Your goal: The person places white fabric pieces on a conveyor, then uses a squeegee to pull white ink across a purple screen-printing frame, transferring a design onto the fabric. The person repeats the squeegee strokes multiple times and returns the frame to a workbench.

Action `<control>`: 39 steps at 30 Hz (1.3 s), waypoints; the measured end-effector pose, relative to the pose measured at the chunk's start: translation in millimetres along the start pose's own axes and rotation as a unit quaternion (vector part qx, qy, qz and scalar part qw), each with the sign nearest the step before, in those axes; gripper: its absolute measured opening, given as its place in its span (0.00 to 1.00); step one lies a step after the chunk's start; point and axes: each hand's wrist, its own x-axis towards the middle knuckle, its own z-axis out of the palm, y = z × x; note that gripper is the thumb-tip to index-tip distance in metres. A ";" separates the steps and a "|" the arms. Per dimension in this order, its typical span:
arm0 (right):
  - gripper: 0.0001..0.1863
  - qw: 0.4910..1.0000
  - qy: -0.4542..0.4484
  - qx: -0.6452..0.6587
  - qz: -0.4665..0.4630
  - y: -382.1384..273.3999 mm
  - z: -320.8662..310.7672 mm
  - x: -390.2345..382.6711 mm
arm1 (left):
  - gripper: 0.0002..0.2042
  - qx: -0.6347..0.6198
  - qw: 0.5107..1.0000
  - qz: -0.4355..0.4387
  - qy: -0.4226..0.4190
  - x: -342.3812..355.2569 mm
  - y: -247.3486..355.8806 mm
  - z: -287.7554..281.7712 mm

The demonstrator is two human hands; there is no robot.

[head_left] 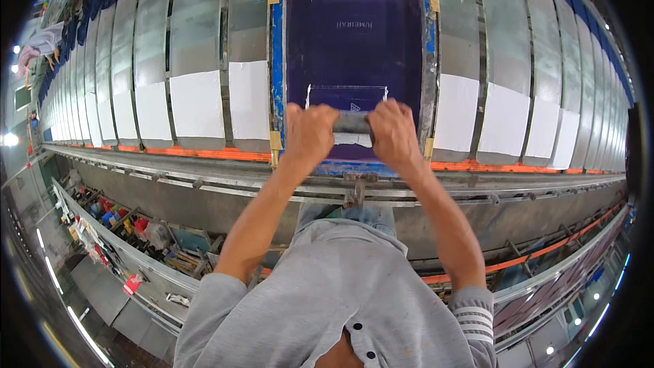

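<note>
A dark purple printing screen in a blue, taped frame (354, 41) lies on the long printing table in front of me. My left hand (310, 133) and my right hand (395, 133) both grip a grey squeegee (351, 123), one at each end, held crosswise over the lower part of the screen. White ink shows just below the blade and in a strip along the screen's far edge. The squeegee and my hands hide part of a pale outlined design.
Long metal pallets with white sheets (194, 102) line both sides, beside orange strips and a metal rail (477, 184). Behind me at the lower left stands a shelf with containers and tools (139, 225). Another person (41, 51) is at the far left.
</note>
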 end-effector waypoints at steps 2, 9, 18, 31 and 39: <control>0.11 1.000 -0.020 -0.006 0.014 -16.7 -0.3 -21.9 | 0.14 -0.008 1.000 -0.003 -0.008 -16.9 3.2 1.8; 0.04 0.997 -0.064 -0.036 0.014 14.2 -32.0 50.4 | 0.14 0.040 0.990 -0.036 -0.127 63.9 -1.2 -36.3; 0.12 0.996 -0.078 0.012 0.037 -20.6 -14.2 -32.2 | 0.15 -0.013 1.000 0.002 -0.012 -26.4 11.6 4.9; 0.35 0.942 0.166 -0.115 0.268 104.2 2.0 -5.0 | 0.21 0.007 0.999 0.005 0.033 -16.0 2.8 6.5; 0.30 0.933 0.224 -0.047 0.278 85.1 -20.0 5.8 | 0.27 -0.032 0.997 0.025 0.066 -78.1 7.3 3.2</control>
